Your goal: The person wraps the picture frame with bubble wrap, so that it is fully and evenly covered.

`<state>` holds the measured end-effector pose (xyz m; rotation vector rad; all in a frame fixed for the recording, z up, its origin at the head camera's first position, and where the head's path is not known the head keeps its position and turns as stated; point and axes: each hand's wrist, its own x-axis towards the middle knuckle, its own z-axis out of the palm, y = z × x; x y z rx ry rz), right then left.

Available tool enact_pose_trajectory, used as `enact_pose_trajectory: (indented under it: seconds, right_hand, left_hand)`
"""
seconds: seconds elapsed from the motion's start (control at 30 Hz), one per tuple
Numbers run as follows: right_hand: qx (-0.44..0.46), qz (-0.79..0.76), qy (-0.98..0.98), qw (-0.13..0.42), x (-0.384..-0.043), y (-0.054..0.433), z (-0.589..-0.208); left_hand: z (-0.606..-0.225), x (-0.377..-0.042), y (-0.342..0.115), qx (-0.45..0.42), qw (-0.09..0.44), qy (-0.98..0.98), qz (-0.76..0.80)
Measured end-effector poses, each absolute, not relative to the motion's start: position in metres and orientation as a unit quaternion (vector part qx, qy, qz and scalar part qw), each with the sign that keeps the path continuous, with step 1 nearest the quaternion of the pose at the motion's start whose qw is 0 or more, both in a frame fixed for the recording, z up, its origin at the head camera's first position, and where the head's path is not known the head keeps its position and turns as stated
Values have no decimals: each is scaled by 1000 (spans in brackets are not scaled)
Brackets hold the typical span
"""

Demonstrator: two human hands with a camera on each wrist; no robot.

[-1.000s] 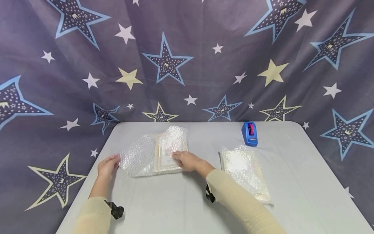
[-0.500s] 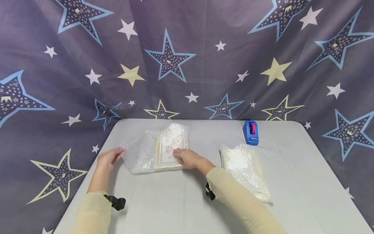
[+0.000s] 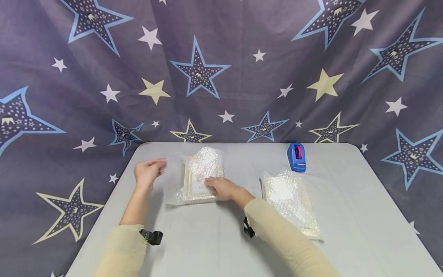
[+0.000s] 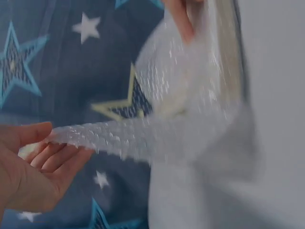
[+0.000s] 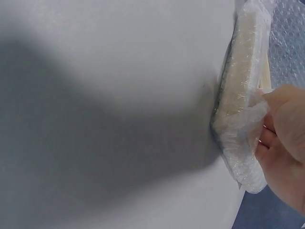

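Note:
A picture frame (image 3: pixel 187 184) with a pale border lies at the table's left middle, partly covered by bubble wrap (image 3: pixel 206 161). My left hand (image 3: pixel 149 172) pinches the free left end of the wrap between thumb and fingers. That lifted flap (image 4: pixel 124 138) stretches from the fingertips toward the frame in the left wrist view. On the frame's right part, my right hand (image 3: pixel 223 187) presses the folded-over wrap down with its fingers. The right wrist view shows this hand (image 5: pixel 286 143) at the wrapped edge (image 5: pixel 238 76), loose wrap beside the thumb.
Right of the right hand lies another bubble-wrapped flat package (image 3: pixel 288 204). A blue tape dispenser (image 3: pixel 296 157) with a pink roll stands at the back right of the white table (image 3: pixel 194 246). Behind the table hangs a dark star-patterned curtain (image 3: pixel 242 84).
My left hand has moved right and a little up, bringing the free end of the bubble wrap toward the frame. The right hand keeps its place on the frame.

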<state>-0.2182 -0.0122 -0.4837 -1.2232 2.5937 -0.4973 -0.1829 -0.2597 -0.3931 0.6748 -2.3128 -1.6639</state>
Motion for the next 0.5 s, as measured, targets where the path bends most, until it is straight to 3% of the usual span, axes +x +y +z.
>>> enact_pose_trajectory:
  seconds: [0.2, 0.5]
  right_hand:
    - [-416, -169, 886, 113, -219, -13, -486]
    - [-443, -177, 875, 79, -221, -12, -489]
  left_hand:
    - [-399, -193, -215, 105, 76, -883, -451]
    - [-428, -200, -164, 26, 66, -920, -384]
